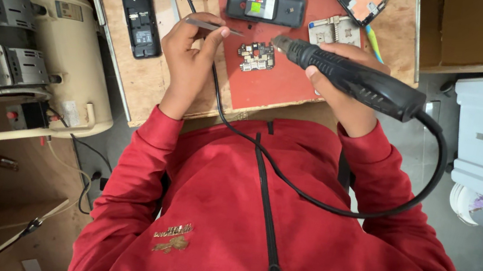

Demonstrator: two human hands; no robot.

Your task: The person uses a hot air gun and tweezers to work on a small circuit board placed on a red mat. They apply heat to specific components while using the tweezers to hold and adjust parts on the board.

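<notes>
Steadying thin metal tweezers [211,24] in left hand [188,58], right hand [341,93] clenches black corded hot-air handpiece [356,77], nozzle aimed at small circuit board [256,57].

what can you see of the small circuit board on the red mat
The circuit board is small, irregular and dark, crowded with silvery and tan components. It lies flat and bare on the red mat, touching nothing else. Tweezers in the left hand and the black tool in the right hand point toward it.
</notes>
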